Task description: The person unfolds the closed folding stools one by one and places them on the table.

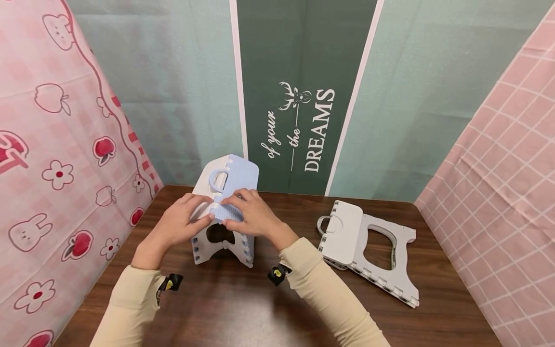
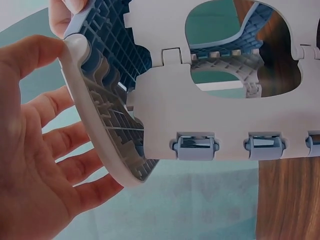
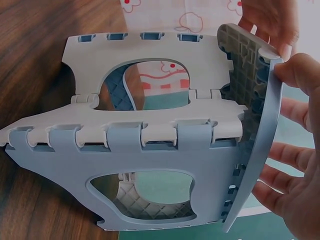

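A white and light-blue folding step stool (image 1: 237, 178) stands on its legs, partly unfolded. Its seat peaks along the middle seam, the white half sloping left and the blue half right. My left hand (image 1: 179, 221) rests on the white half, thumb at the front end of the seam and fingers spread over the top. On the blue half my right hand (image 1: 256, 217) presses, its thumb also near the seam's front end. Both wrist views show the grid underside (image 2: 117, 120) and the hinged end panel (image 3: 150, 117) with its oval opening.
A second folding stool (image 1: 342, 236), all white, lies folded flat on the wooden table (image 1: 234, 308) to the right. Behind the table hangs a green curtain (image 1: 173, 96) with lettering. Pink patterned cloths (image 1: 56, 144) hang at both sides.
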Action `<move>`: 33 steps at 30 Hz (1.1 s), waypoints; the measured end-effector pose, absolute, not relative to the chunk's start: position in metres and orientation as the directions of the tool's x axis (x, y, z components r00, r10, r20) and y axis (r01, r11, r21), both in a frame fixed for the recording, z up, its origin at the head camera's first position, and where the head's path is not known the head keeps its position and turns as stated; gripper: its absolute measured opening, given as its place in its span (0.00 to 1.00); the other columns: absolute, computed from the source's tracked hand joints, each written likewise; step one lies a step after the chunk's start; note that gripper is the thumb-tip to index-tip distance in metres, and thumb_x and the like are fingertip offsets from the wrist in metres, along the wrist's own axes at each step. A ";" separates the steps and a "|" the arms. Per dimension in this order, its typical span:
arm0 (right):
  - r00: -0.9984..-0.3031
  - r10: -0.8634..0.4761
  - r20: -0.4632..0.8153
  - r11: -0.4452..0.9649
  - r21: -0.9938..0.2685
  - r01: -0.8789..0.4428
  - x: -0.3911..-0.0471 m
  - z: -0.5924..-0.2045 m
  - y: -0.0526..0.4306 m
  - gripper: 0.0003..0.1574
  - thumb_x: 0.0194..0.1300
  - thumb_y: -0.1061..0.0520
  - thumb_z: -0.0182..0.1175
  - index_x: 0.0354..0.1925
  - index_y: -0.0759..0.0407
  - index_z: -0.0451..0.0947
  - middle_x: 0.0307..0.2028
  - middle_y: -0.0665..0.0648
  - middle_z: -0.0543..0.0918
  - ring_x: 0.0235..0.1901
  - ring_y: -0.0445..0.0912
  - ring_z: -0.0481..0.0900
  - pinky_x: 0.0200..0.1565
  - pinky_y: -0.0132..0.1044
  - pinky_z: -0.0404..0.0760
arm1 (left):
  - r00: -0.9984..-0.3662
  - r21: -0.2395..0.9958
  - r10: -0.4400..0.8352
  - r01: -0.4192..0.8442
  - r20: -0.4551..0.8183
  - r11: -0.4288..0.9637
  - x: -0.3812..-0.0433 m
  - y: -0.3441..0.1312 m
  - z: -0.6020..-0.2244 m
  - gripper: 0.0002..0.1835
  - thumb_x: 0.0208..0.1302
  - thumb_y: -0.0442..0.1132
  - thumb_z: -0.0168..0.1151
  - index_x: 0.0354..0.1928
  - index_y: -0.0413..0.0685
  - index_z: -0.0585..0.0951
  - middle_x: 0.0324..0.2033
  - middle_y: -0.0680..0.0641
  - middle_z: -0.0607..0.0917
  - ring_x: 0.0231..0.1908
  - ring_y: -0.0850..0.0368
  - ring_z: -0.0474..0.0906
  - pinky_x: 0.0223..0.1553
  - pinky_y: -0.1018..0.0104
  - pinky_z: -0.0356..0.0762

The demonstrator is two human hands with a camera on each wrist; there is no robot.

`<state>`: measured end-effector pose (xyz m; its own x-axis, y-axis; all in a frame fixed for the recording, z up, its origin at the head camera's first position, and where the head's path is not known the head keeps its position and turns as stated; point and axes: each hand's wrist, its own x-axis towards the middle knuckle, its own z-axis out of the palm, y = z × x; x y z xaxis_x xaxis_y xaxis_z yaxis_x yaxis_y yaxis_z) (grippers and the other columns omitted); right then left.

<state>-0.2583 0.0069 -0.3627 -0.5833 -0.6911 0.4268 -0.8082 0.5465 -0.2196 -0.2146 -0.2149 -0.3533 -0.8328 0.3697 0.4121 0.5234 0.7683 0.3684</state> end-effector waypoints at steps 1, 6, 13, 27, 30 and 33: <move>-0.586 -0.692 0.422 0.550 -0.219 -0.806 -0.258 -0.362 0.007 0.25 0.57 0.44 0.59 0.53 0.49 0.76 0.47 0.55 0.71 0.44 0.49 0.67 0.47 0.39 0.66 | -0.830 0.365 0.373 0.527 0.414 0.767 -0.215 -0.215 -0.353 0.18 0.60 0.47 0.60 0.49 0.47 0.77 0.45 0.41 0.76 0.42 0.45 0.72 0.42 0.44 0.71; -0.600 -0.693 0.399 0.567 -0.211 -0.796 -0.259 -0.361 0.007 0.25 0.56 0.44 0.59 0.52 0.48 0.76 0.48 0.55 0.71 0.44 0.48 0.66 0.47 0.40 0.66 | -0.835 0.355 0.377 0.521 0.402 0.776 -0.216 -0.215 -0.354 0.18 0.60 0.48 0.60 0.49 0.47 0.77 0.46 0.41 0.76 0.44 0.43 0.72 0.42 0.44 0.70; -0.584 -0.715 0.383 0.565 -0.174 -0.806 -0.260 -0.360 0.008 0.24 0.57 0.43 0.58 0.52 0.47 0.76 0.48 0.56 0.72 0.43 0.49 0.66 0.45 0.40 0.67 | -0.845 0.351 0.377 0.509 0.380 0.786 -0.218 -0.214 -0.354 0.19 0.59 0.48 0.61 0.49 0.47 0.77 0.48 0.41 0.76 0.45 0.43 0.72 0.43 0.43 0.70; -0.568 -0.742 0.356 0.594 -0.043 -0.803 -0.262 -0.361 0.002 0.26 0.58 0.39 0.57 0.52 0.46 0.77 0.47 0.56 0.73 0.44 0.51 0.67 0.44 0.43 0.67 | -0.839 0.279 0.431 0.523 0.332 0.805 -0.220 -0.217 -0.351 0.19 0.58 0.47 0.62 0.49 0.45 0.78 0.46 0.40 0.76 0.41 0.42 0.71 0.43 0.44 0.71; -0.574 -0.738 0.354 0.606 -0.025 -0.795 -0.261 -0.362 0.000 0.26 0.58 0.38 0.57 0.52 0.45 0.77 0.46 0.56 0.73 0.44 0.50 0.67 0.44 0.42 0.68 | -0.832 0.272 0.442 0.535 0.335 0.800 -0.220 -0.218 -0.351 0.19 0.58 0.46 0.62 0.48 0.44 0.79 0.45 0.40 0.76 0.41 0.42 0.71 0.42 0.45 0.71; -0.571 -0.737 0.361 0.608 -0.014 -0.794 -0.262 -0.364 -0.001 0.25 0.58 0.38 0.57 0.52 0.45 0.77 0.46 0.55 0.73 0.43 0.50 0.67 0.44 0.42 0.68 | -0.829 0.272 0.443 0.538 0.340 0.798 -0.220 -0.219 -0.351 0.19 0.58 0.46 0.62 0.48 0.44 0.79 0.44 0.40 0.76 0.41 0.42 0.71 0.43 0.44 0.71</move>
<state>-0.2616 -0.0011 -0.3635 -0.5712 -0.7370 0.3612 -0.7937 0.6081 -0.0145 -0.2203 -0.2190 -0.3506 -0.8292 0.4432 0.3405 0.5381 0.7978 0.2720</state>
